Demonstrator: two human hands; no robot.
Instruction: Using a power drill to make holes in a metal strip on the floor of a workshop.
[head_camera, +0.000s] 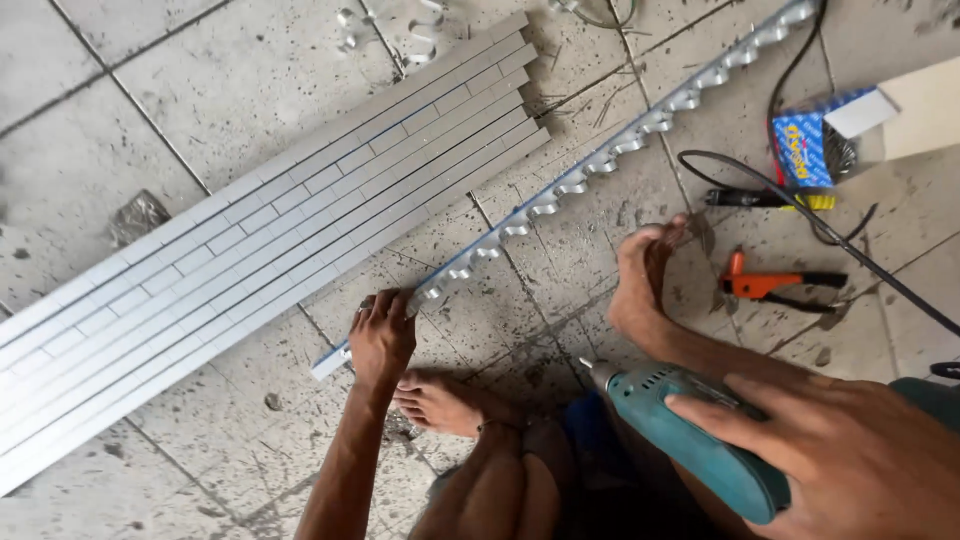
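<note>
Left hand (381, 338): fingers pressed down on the near end of a long silver aluminium rail with a row of curled clips (560, 190), pinning it to the floor.
Right hand (850, 455): clenched around the body of a teal electric drill (690, 435), bit end pointing toward the rail.
Rail: lies diagonally across the grey tiled floor (180, 90), running away to the upper right.
Feet: one bare foot (445, 402) just below the left hand, the other foot (645, 280) beside the rail.
Slats: bundle of flat silver aluminium strips (260, 240), left of the rail.
Beyond: orange-handled hand tool (775, 285), blue cardboard box (805, 150), black cable (850, 250).
</note>
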